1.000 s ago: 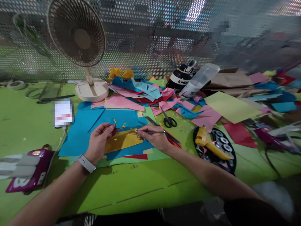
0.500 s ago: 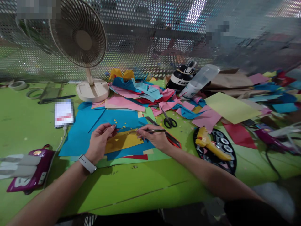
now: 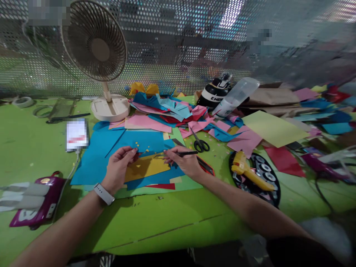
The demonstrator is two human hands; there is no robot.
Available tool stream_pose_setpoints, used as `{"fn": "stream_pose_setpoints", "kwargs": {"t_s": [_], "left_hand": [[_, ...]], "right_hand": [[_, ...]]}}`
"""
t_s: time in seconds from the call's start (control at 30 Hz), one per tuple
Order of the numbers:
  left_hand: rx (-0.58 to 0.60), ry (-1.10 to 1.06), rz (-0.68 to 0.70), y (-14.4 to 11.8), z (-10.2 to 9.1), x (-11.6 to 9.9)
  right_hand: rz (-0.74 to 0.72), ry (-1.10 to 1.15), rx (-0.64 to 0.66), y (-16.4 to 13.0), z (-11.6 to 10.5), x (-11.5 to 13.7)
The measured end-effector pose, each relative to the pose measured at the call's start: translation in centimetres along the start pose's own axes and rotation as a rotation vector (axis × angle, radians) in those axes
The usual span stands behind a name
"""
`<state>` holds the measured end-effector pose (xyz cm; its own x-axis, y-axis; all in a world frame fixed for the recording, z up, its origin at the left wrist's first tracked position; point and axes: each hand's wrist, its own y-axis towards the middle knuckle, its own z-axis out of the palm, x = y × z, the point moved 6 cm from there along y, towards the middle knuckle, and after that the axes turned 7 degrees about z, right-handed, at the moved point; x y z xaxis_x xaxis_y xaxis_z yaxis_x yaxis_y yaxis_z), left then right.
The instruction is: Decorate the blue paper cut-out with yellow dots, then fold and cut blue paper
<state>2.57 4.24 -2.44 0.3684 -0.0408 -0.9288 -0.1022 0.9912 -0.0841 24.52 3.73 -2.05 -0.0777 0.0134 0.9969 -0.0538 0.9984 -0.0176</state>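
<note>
Across the bright green tabletop (image 3: 133,226), both bare hands work close to each other but not touching, and between them lies the mustard-yellow rectangular paper strip (image 3: 147,170), flat on layered sheets of blue paper (image 3: 96,155). Right hand (image 3: 185,161) now: fingers wrapped around a slim, dark, tweezer-like metal tool (image 3: 190,152), gripped like a pen, presumably for fine control, its thin tip angled over the strip's upper edge. Left hand (image 3: 119,165): thumb and forefinger brought together at the strip's left end; whether something tiny sits between them, I cannot tell. Just beyond, tiny yellow paper bits (image 3: 137,145) lie scattered on the blue, probably there to be within easy reach. Look at the pose: the left forearm (image 3: 75,218) climbs from the lower left, the right (image 3: 236,196) slants in from the lower right, both wrists low, likely for steadiness. Close beside the right hand, black-handled scissors (image 3: 200,144) and an orange-and-black cutter (image 3: 205,167) seem parked handily.
</note>
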Motion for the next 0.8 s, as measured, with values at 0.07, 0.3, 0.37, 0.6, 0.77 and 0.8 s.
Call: {"fn": "stream_pose_setpoints", "kwargs": {"t_s": [0.07, 0.3, 0.37, 0.6, 0.77, 0.8], "left_hand": [[0.0, 0.002, -0.003, -0.02, 0.02, -0.01], [-0.004, 0.007, 0.001, -0.04, 0.05, -0.08], [-0.003, 0.008, -0.002, -0.08, 0.04, -0.06], [-0.002, -0.003, -0.009, -0.24, 0.17, -0.13], [-0.002, 0.005, -0.005, -0.22, 0.17, -0.16], [-0.004, 0.006, -0.005, -0.22, 0.14, -0.16]], "right_hand": [[0.006, 0.022, 0.008, -0.08, -0.02, 0.03], [0.055, 0.02, -0.01, -0.01, -0.08, -0.26], [0.052, 0.01, -0.015, 0.04, -0.09, -0.2], [0.058, 0.013, -0.046, 0.13, -0.12, -0.17], [0.074, 0.014, -0.04, 0.14, -0.11, -0.08], [0.075, 0.016, -0.038, 0.13, -0.12, -0.06]]}}
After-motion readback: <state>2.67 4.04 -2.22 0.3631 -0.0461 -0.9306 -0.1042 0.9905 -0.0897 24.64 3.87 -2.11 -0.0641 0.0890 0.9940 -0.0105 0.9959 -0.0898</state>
